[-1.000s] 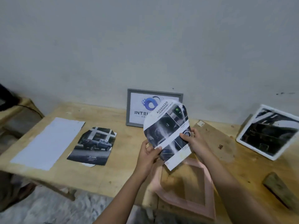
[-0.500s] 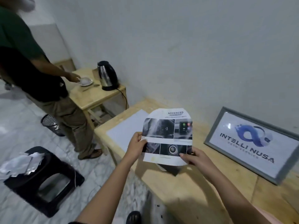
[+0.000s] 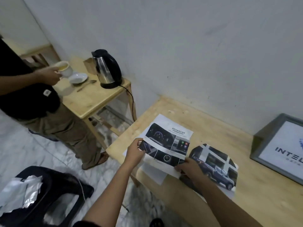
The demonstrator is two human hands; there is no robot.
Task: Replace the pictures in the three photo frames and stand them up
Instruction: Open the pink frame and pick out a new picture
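Over the table (image 3: 221,131) you are pinching the dashboard print (image 3: 168,141), left hand (image 3: 133,153) at its side edge, right hand (image 3: 190,166) at its near corner. The grey frame (image 3: 268,128) is standing well to your right.

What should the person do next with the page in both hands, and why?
Probably lay the ADVANCED page flat and let go: the left hand and right hand pinch its edges low over the white sheet, beside the truck picture lying on the table.
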